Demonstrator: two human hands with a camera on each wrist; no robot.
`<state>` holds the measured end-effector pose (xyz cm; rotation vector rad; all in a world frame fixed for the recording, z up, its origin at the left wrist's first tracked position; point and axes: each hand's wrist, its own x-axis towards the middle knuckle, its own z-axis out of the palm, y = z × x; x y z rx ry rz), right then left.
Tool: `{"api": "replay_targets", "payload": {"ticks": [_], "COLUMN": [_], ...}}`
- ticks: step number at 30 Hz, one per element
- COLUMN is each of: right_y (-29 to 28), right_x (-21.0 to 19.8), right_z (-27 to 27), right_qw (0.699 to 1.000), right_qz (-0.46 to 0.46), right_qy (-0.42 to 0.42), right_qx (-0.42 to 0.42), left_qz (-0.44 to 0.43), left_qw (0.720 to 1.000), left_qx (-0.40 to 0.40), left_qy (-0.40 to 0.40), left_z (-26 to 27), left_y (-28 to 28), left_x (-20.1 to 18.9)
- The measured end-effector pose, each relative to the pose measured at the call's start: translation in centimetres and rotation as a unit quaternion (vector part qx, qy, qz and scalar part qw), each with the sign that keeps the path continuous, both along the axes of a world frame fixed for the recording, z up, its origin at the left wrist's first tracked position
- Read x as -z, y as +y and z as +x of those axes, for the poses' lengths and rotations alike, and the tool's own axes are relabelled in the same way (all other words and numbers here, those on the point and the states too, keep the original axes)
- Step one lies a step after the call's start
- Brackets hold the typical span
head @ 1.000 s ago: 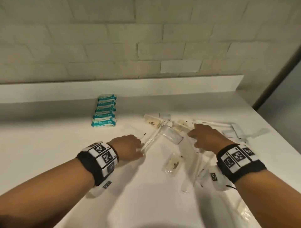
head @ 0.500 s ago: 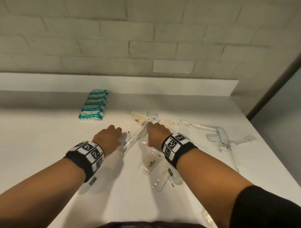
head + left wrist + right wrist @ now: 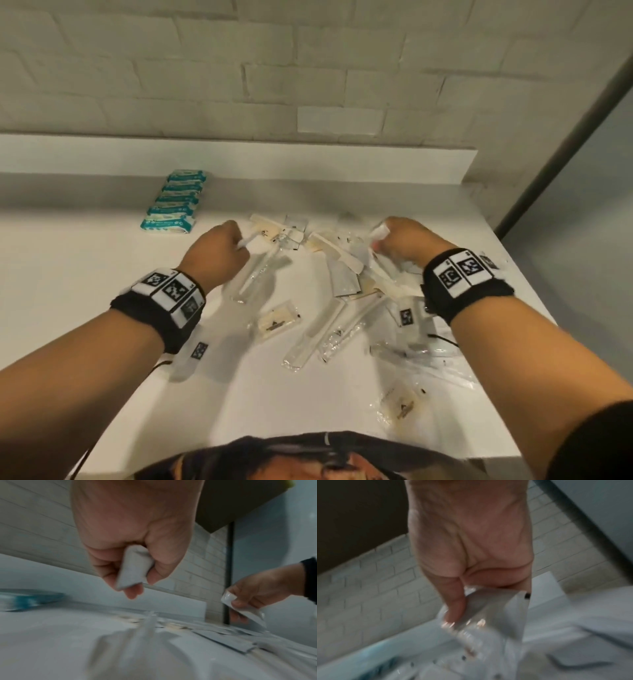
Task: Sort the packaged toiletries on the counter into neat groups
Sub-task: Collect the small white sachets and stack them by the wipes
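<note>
My left hand [image 3: 215,255] is curled tight, fingers and thumb pinching a small white packet [image 3: 133,568] just above the white worktop [image 3: 85,274]. In the left wrist view that packet is folded between thumb and fingers, one end poking out below. Over on the other side, my right hand [image 3: 407,241] is curled too, gripping a flat clear-and-white sachet [image 3: 491,609]; my thumb [image 3: 453,601] presses across its face, and it hangs from my fingers above the heap. Between my two hands lies the loose pile of packaged toiletries [image 3: 342,274]: long clear sleeves, pale flat sachets, some overlapping, some crossing each other. One small sachet with a dark mark [image 3: 275,320] lies apart on the near side of the pile, and another crinkled one [image 3: 400,406] sits nearer my body on the right. Back left, close to the wall ledge, a row of teal-and-white packs [image 3: 174,202] stands lined up, each touching the next, well apart from the jumble.
</note>
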<state>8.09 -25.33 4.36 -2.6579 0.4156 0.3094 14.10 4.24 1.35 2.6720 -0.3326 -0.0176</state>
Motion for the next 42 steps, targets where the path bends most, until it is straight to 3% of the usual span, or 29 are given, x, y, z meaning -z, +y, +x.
{"api": "replay_targets", "payload": {"ticks": [3,7,10,13,16,20,24,33,37,40,42], "right_y": [-1.0,-1.2,-2.3,-4.5,-6.5,-7.1,-6.5,-3.2,-3.1,-5.7,-7.7], "right_x": [1.1,1.1,0.1,-0.7,-0.4,0.8,3.0,5.3,4.7,3.0,2.5], "right_z": [-2.1,-4.4,-6.1,-7.8,-9.0,-10.5,-11.5,-10.3,-9.8,-9.4,-9.5], "right_qw": [0.986,0.987,0.993,0.995,0.991,0.974,0.956,0.96,0.979,0.997,0.992], "right_qz": [-0.072,-0.087,-0.067,-0.064,-0.097,-0.113,-0.128,-0.154,-0.09,-0.074,-0.116], "right_qy": [0.113,0.095,0.073,0.06,0.083,0.169,0.222,0.104,0.053,-0.001,0.043], "right_qx": [-0.098,-0.1,-0.071,-0.043,-0.029,-0.105,-0.143,-0.21,-0.174,-0.024,0.024], "left_qz": [-0.003,0.104,0.212,0.263,0.256,0.251,0.256,0.332,0.347,0.307,0.277], "left_qw": [0.993,0.95,0.918,0.902,0.908,0.913,0.914,0.91,0.91,0.925,0.931], "left_qx": [0.114,0.285,0.323,0.338,0.331,0.319,0.312,0.239,0.218,0.194,0.184], "left_qy": [0.025,0.073,0.087,0.05,-0.004,-0.045,0.038,0.07,0.068,0.114,0.151], "left_z": [-1.1,-2.5,-2.8,-2.9,-3.9,-4.3,-4.0,-3.4,-2.9,-2.9,-2.8], "left_y": [-4.5,-9.9,-11.8,-11.7,-10.9,-9.8,-9.9,-10.9,-10.2,-9.8,-9.7], "left_x": [0.0,1.3,2.3,3.3,3.9,3.7,3.2,2.4,2.6,2.6,2.7]}}
